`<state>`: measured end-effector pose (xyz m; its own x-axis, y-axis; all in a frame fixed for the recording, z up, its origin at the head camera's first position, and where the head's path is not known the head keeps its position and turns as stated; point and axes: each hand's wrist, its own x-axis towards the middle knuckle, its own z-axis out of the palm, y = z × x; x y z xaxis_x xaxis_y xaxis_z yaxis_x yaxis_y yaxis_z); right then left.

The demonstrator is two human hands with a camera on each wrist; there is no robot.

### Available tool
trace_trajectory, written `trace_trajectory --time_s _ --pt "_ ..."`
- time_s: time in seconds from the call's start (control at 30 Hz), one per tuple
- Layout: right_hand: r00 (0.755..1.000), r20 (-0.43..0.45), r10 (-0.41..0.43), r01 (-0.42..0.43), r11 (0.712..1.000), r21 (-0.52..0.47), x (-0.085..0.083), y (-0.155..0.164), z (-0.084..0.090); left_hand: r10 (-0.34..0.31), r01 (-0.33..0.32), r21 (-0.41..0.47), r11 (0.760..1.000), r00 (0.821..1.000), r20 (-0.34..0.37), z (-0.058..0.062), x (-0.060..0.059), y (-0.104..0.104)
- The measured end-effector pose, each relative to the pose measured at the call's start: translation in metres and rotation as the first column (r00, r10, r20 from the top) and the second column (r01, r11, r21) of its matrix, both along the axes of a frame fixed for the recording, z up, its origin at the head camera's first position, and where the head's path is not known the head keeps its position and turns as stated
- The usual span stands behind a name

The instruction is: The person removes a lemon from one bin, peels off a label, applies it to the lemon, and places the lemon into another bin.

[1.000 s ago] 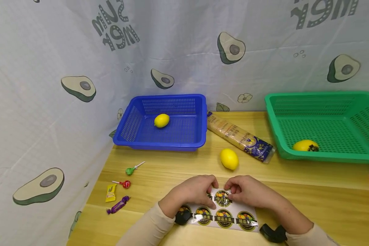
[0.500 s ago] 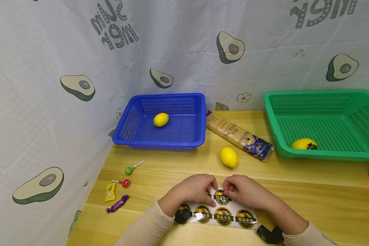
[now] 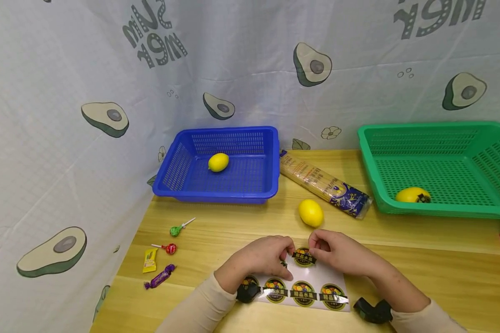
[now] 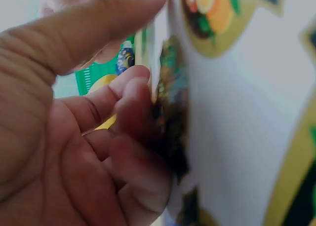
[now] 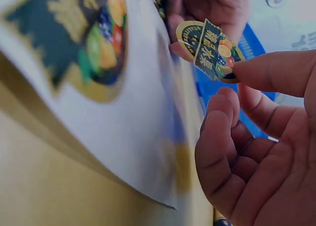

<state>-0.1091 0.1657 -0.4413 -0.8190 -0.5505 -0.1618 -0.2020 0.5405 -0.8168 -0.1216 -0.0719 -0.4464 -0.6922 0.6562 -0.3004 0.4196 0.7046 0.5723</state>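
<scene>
The right hand (image 3: 341, 259) pinches 1 round fruit sticker (image 3: 304, 257) between thumb and forefinger; the right wrist view shows the sticker (image 5: 210, 49) lifted clear of the backing, held by its edge at the fingertips. The left hand (image 3: 260, 259) sits just beside it, its curled fingers pinching the upper left edge of the sticker sheet (image 3: 316, 283) and holding it down on the tabletop (image 3: 421, 277). In the left wrist view the fingers (image 4: 131, 102) fold against the white sheet (image 4: 232, 137), though the picture is blurred at that range.

The sheet lies flat at the near edge of the tabletop, between the 2 forearms, with a row of 4 stickers showing along its front. A black wrist mount (image 3: 372, 311) sits on the right sleeve and another (image 3: 247, 292) on the left.

Just beyond the hands a loose lemon (image 3: 310, 212) rests on the wood, touching or almost touching a long packet of noodles (image 3: 325, 185) that lies slantwise between the baskets. The blue basket (image 3: 271, 157) stands at the back left with 1 lemon (image 3: 218, 162) inside. The green basket (image 3: 368, 152) stands at the back right and holds a lemon (image 3: 412, 195) that bears a dark sticker.

Well to the left lie a green lollipop (image 3: 177, 229), a red lollipop (image 3: 169, 249), a yellow sweet (image 3: 149, 260) and a purple sweet (image 3: 161, 276). A cloth printed with avocados (image 3: 108, 69) hangs behind and to the left.
</scene>
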Motion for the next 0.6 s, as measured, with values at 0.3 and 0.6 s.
trace_trajectory --time_s 0.3,0.6 --pt "0.999 -0.001 -0.049 0.049 0.999 -0.01 -0.002 0.004 0.01 0.129 -0.161 0.385 0.909 0.986 0.106 0.001 -0.003 -0.002" --pt "0.988 0.0 -0.151 0.151 0.988 -0.03 -0.006 0.011 0.012 0.278 -0.377 0.511 0.772 0.924 0.262 -0.002 -0.002 0.0"
